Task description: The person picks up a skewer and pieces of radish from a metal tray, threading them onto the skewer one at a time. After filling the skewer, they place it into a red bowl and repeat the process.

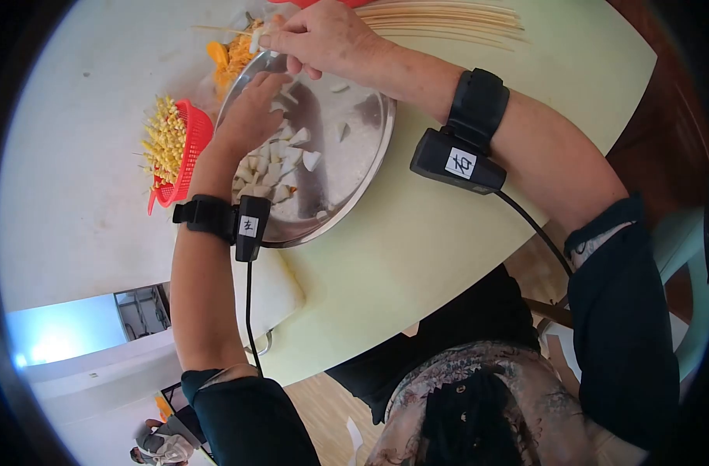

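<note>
Thumb and fingers of the right hand pinch a thin pale wooden stick with a white chunk on it, at the top of the head view, left of centre; the stick points toward the upper left of the frame. Left hand hovers lower, over the left side of a wide round shiny metal basin, its fingers slightly bent; whether they grip anything, I cannot tell. Loose white cut pieces lie mostly in the left part of the basin, below that hand; a few more sit apart toward its right side.

Left of the basin stands a red perforated plastic basket, bearing yellow-and-white pieces on thin sticks; orange and yellow scraps lie by the basin's upper left rim. Long pale wooden sticks spread across the pale green table at the top of the frame, right of centre; beside them shows a bright red item, cut off by the frame's top edge.
</note>
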